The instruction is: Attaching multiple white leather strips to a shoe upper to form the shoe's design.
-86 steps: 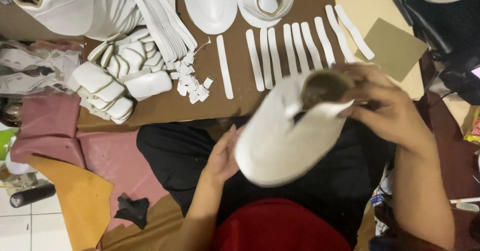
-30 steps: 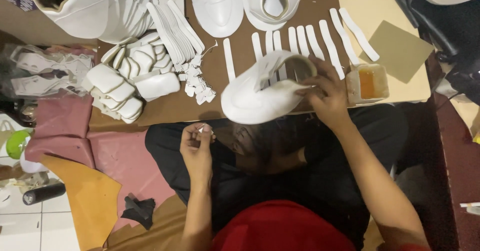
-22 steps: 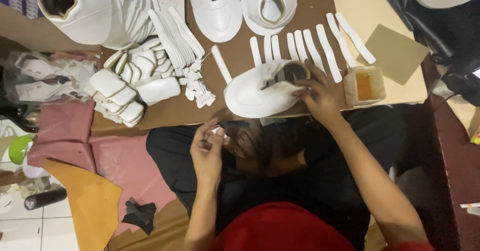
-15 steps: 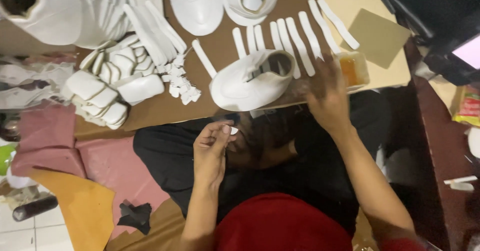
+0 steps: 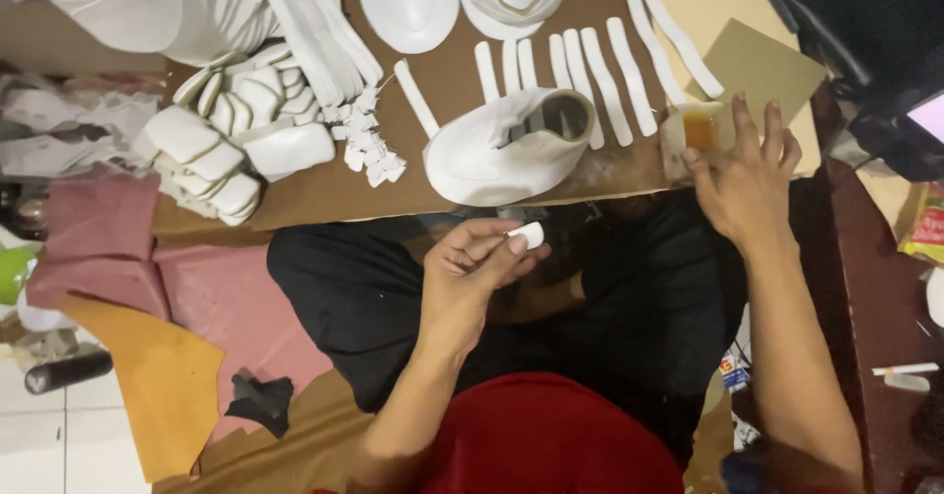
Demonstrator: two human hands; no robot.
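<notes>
White patch (image 5: 528, 235) pinched in left hand (image 5: 470, 276) fingertips, over the lap, just below table (image 5: 462, 81) edge. Shoe upper (image 5: 501, 150) on table directly above those fingers. Right hand (image 5: 744, 181) fingers spread open, touching small glue tub (image 5: 694, 135). White strips (image 5: 600, 71) beyond, left of the tub.

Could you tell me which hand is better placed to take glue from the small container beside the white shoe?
The right hand, probably. It already rests against the small container of amber glue on the brown board. The left hand is off the board, over the lap, pinching a small white piece.
</notes>
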